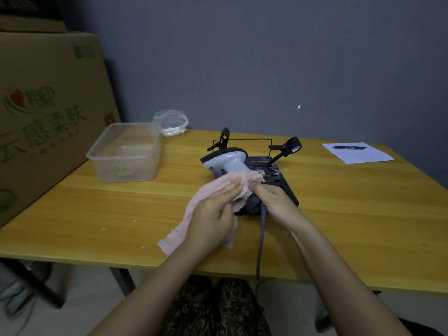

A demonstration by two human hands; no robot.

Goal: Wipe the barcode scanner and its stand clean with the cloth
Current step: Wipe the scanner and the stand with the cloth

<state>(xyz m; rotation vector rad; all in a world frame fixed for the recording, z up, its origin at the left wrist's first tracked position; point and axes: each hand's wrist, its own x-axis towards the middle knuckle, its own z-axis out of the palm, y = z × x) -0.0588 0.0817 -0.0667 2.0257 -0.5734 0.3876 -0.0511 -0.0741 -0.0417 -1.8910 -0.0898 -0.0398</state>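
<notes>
A grey and black barcode scanner [228,161] lies over the front of its black stand [278,180] in the middle of the yellow table [97,214]. My right hand [274,200] grips the scanner's handle end, where the grey cable [261,234] leaves it. My left hand [215,214] holds a pale pink cloth [191,214] pressed around the scanner's handle. The cloth covers the handle and hangs down to the left. The stand's wire frame and two black clips rise behind the scanner.
A clear plastic box [126,154] stands to the left, with a crumpled plastic bag [171,122] behind it. A large cardboard carton [43,112] fills the far left. A white sheet [356,152] with a black pen [350,147] lies at the back right.
</notes>
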